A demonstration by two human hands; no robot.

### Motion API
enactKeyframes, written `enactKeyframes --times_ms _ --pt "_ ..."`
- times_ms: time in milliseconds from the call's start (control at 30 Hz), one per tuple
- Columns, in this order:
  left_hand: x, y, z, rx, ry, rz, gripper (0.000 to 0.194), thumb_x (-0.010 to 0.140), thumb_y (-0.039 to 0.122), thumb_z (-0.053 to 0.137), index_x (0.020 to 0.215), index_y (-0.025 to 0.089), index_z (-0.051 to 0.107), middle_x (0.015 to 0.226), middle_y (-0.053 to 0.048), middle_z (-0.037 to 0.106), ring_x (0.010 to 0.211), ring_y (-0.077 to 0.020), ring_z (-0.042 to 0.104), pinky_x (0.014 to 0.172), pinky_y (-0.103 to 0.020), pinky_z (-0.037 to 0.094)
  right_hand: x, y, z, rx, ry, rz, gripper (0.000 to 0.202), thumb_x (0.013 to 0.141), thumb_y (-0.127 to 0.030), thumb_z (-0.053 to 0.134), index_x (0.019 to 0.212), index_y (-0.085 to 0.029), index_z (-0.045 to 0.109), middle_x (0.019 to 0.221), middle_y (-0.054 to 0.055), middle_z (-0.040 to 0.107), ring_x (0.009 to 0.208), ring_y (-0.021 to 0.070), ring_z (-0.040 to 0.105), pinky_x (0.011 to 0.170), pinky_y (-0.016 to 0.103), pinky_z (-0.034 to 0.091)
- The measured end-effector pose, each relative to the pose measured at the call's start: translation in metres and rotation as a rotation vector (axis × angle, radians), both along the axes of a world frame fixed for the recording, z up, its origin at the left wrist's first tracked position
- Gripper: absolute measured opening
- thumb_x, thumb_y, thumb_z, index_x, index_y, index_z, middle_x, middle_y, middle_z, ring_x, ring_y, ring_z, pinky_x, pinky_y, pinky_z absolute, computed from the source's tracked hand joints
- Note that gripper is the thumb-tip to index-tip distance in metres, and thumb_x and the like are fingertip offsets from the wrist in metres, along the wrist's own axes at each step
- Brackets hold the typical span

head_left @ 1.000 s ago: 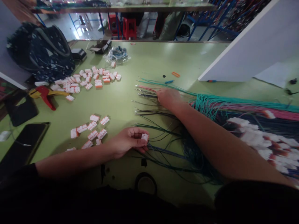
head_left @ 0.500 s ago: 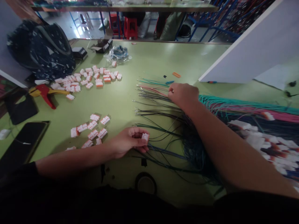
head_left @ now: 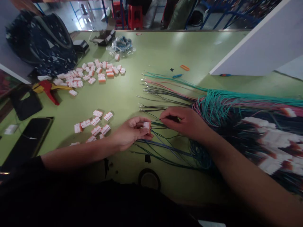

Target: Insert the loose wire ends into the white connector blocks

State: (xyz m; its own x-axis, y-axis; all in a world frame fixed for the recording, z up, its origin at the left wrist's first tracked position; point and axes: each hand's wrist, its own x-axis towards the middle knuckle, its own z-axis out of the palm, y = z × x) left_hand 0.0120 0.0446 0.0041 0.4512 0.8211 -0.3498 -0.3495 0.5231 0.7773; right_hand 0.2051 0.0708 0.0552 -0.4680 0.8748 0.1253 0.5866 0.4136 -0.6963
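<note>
Between the fingers and thumb of my left hand (head_left: pixel 132 132) is a small white and orange connector (head_left: pixel 146 126), with thin wires at its right side. Just right of it, my right hand (head_left: pixel 182 121) pinches a thin dark wire (head_left: pixel 158 119) whose end points toward the connector. Around both hands, bundles of wires lie fanned out with their tips to the left: green wires (head_left: pixel 175 81), dark wires (head_left: pixel 163 94) and blue wires (head_left: pixel 168 147). Several loose connectors (head_left: pixel 96 121) rest left of my left hand.
A larger pile of connectors (head_left: pixel 75 78) lies at the back left beside a red and yellow tool (head_left: pixel 48 90), a patterned bag (head_left: pixel 44 44) and a phone (head_left: pixel 26 142). White panels (head_left: pixel 258 41) stand at the right. A round black-rimmed object (head_left: pixel 149 179) is near the front edge.
My right hand has moved down and toward the connector, from the green and pink wires, and now pinches a dark wire. My left hand still holds the connector. The view has shifted slightly.
</note>
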Motion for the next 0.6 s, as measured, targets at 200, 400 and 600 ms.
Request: enactKeyframes --times_ms 200,400,600 --pt "-0.001 0.001 0.003 0.005 0.013 0.001 0.022 0.070 0.007 0.068 0.088 0.015 0.059 0.073 0.003 0.058 0.065 -0.0082 0.060 0.069 -0.027 0.052 -0.004 -0.007 -0.010 0.072 0.027 0.032 0.013 0.074 -0.022 0.049 0.066 -0.018 0.059 0.062 -0.001 0.057 0.055 0.0089 0.048 0.055 0.022 0.035" --pt "-0.001 0.002 0.006 -0.001 0.003 -0.005 0.022 0.071 0.005 0.067 0.088 0.015 0.058 0.072 0.003 0.059 0.065 -0.0084 0.060 0.068 -0.026 0.052 -0.010 -0.014 -0.014 0.097 -0.063 -0.049 0.013 0.072 -0.020 0.049 0.064 -0.018 0.059 0.057 -0.002 0.055 0.052 0.0084 0.043 0.053 0.022 0.029" --pt "-0.002 0.001 0.006 0.018 0.011 -0.002 0.020 0.071 0.005 0.066 0.086 0.015 0.058 0.071 0.003 0.059 0.064 -0.0082 0.060 0.068 -0.025 0.052 -0.011 -0.014 -0.012 0.069 -0.178 -0.103 0.016 0.072 -0.023 0.048 0.061 -0.018 0.057 0.055 -0.002 0.054 0.051 0.0090 0.041 0.052 0.024 0.024"
